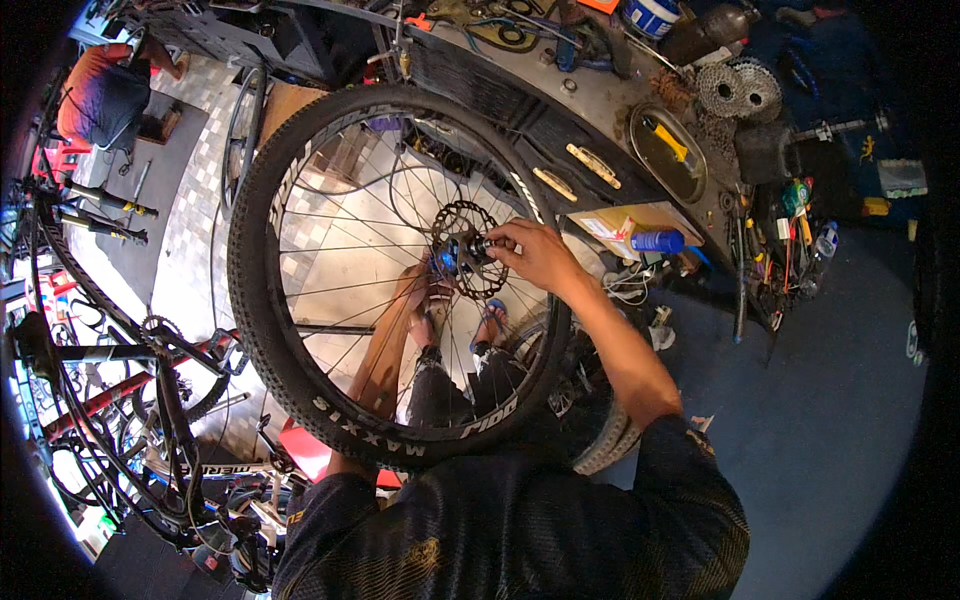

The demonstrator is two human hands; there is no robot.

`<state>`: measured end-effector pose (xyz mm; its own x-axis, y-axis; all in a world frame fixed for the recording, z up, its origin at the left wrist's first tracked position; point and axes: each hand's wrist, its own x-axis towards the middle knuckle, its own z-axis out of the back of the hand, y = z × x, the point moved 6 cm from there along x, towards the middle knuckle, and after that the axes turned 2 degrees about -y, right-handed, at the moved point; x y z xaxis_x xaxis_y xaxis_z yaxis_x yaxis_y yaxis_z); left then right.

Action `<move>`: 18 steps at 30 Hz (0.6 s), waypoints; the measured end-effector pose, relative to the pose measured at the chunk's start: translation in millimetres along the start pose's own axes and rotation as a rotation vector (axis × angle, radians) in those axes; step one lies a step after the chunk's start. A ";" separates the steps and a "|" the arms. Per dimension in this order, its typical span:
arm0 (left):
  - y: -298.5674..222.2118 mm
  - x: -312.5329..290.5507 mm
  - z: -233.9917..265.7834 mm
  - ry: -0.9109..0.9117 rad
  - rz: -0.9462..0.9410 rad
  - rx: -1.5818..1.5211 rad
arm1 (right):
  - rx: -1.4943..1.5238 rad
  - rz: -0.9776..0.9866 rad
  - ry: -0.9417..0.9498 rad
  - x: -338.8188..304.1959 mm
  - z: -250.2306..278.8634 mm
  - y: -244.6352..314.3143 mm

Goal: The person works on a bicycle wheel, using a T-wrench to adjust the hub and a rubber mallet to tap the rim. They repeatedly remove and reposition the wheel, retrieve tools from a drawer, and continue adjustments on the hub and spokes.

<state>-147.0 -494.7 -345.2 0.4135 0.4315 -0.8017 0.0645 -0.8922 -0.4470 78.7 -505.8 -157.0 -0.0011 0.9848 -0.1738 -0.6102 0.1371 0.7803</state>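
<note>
The right hand [530, 252] pinches thumb and fingertips together on the near end of the hub [453, 260], though the exact small part between them is too hidden to make out. The left hand [435, 284] is at the hub's far side, seen through the spokes; its fingers are mostly covered, so I cannot tell whether it grips. A toothed disc rotor [450, 215] surrounds the hub at the middle of the bicycle wheel [250, 250], which lies face up before the person's torso, above their legs. The right forearm crosses over the tyre, while the left one passes beneath it. Beyond the wheel, a cluttered workbench [610, 112] carries an oval tray [683, 187] holding a yellow cutter [667, 138], with sprocket cassettes [738, 88] near it. A blue container [657, 242] lies beside the bench front. To the left, bicycles [172, 420] crowd together, and another person [100, 100] is at the upper left, near the tiled floor [190, 240].
</note>
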 end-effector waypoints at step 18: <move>5.2 -10.7 -11.4 -0.112 -0.005 -0.224 | -0.071 0.053 0.065 12.4 -7.0 16.4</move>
<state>-140.7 -505.5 -334.4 0.3100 0.4368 -0.8445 0.2713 -0.8919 -0.3618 63.1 -492.1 -150.6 -0.0849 0.9810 -0.1743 -0.6627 0.0751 0.7451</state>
